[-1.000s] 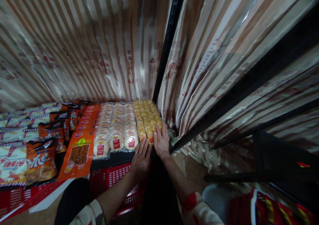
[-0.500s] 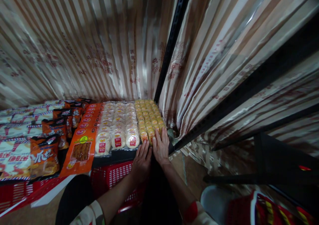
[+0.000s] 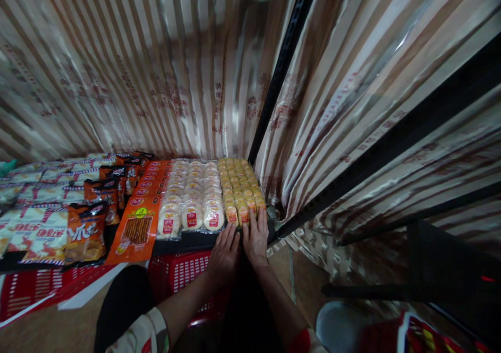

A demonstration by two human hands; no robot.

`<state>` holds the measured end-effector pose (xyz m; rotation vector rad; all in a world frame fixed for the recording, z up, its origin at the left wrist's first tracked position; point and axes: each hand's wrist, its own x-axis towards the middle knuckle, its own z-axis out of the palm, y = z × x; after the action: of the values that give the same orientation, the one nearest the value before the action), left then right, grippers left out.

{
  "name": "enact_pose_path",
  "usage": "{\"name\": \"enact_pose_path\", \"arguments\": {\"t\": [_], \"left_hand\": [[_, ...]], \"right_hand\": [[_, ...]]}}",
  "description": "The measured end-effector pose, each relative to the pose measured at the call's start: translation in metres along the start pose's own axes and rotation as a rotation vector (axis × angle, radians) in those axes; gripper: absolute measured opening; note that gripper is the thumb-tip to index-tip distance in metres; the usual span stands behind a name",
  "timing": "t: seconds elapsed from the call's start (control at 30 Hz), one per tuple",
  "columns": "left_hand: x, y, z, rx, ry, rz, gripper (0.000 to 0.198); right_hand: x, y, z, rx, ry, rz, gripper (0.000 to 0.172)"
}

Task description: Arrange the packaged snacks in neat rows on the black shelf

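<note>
Rows of small yellow packets (image 3: 238, 186) lie at the right end of a dark shelf (image 3: 183, 242). My right hand (image 3: 256, 238) rests at their front right, its stretched fingertips touching the nearest packets. Just left of it, my left hand (image 3: 225, 254) lies with fingers extended at the shelf's front edge, its fingertips by the front of the yellow packets. Neither hand is wrapped round anything. Clear packs of round white cakes (image 3: 192, 196) with red labels stand in rows to the left of the yellow ones.
Orange stick-snack packs (image 3: 136, 228), orange-brown bags (image 3: 85, 238) and white bags (image 3: 41, 233) fill the shelf's left. A red basket (image 3: 183, 269) sits below. Dark metal posts (image 3: 279, 71) and striped curtains (image 3: 188, 82) stand behind. A pale round object (image 3: 338, 324) is at lower right.
The view has shifted, so the shelf goods appear slightly further right. My hands have drawn slightly back toward the front edge of the yellow packets, showing more of the front ones.
</note>
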<state>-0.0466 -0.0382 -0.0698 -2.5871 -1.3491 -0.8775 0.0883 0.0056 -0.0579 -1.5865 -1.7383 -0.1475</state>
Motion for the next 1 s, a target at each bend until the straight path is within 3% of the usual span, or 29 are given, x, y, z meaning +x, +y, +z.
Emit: {"name": "enact_pose_path", "arguments": {"t": [0.33, 0.57, 0.77, 1.0], "left_hand": [[-0.008, 0.001, -0.003, 0.0, -0.003, -0.024, 0.054], [-0.023, -0.016, -0.022, 0.084, 0.012, -0.039, 0.042], [-0.04, -0.043, -0.049, 0.186, 0.079, -0.202, 0.038], [-0.062, -0.082, -0.076, 0.269, 0.101, -0.434, 0.053]], "right_hand": [[-0.015, -0.026, -0.002, 0.082, -0.016, -0.057, 0.049], [-0.024, -0.051, 0.006, 0.207, -0.082, -0.09, 0.047], [-0.026, -0.083, 0.026, 0.274, -0.132, -0.157, 0.046], [-0.027, -0.1, 0.046, 0.211, -0.108, -0.232, 0.047]]}}
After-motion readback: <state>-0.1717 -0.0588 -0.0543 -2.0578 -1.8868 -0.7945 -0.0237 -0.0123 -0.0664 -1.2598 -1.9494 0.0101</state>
